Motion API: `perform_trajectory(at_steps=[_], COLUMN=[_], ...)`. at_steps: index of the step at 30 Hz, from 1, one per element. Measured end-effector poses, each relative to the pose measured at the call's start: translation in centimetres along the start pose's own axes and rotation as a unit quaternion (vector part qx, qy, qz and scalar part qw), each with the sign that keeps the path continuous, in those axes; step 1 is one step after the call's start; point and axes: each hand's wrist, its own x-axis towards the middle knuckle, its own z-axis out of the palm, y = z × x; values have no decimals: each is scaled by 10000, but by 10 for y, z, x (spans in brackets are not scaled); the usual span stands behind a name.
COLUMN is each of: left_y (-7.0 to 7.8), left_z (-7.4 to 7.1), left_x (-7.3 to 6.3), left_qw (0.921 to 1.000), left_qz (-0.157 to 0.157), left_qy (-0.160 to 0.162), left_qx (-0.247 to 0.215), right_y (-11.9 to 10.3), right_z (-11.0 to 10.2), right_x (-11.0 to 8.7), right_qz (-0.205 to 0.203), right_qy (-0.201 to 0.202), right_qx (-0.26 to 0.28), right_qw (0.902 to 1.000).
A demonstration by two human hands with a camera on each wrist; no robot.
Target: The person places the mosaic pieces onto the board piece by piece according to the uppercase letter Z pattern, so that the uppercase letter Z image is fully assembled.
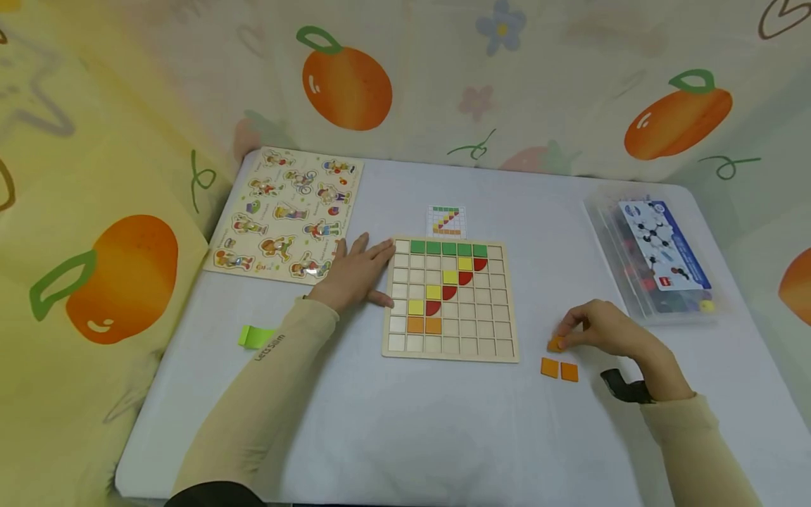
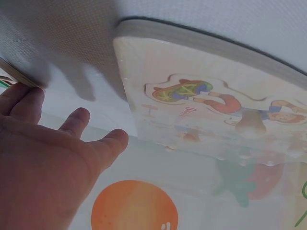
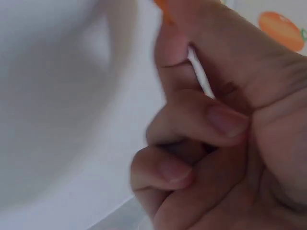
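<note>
A wooden grid board lies mid-table. Green squares run along its top, yellow squares and red quarter-circles step diagonally down, and two orange squares sit lower left. With fingers spread, my left hand touches the board's left edge; in the left wrist view its fingertips meet the board's edge. Right of the board, my right hand pinches an orange square tile between thumb and finger, just behind two loose orange tiles. The right wrist view shows only a sliver of the held tile.
A small pattern card lies behind the board. At the back left is a peg puzzle with figures. A clear plastic box stands at the right, and a bright green piece lies beside my left forearm.
</note>
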Motion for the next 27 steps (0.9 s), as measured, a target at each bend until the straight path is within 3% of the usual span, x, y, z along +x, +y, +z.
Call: perform_trajectory(at_steps=[6,15,27], left_y=[-3,-2,-3], left_z=[0,0,2], left_x=[1,4,3], left_qw=[10000,10000,9999], left_qz=[4,-8,-21], left_qy=[19,-20,-50], left_qx=[-69,-65,-91], right_y=[-30,-88,-115], right_z=[4,33,56], right_x=[37,84,95], right_qz=[-466,-1088,-686], right_qy=[476,323,84], right_qx=[241,447,-20], right_qw=[9975,9925,9976])
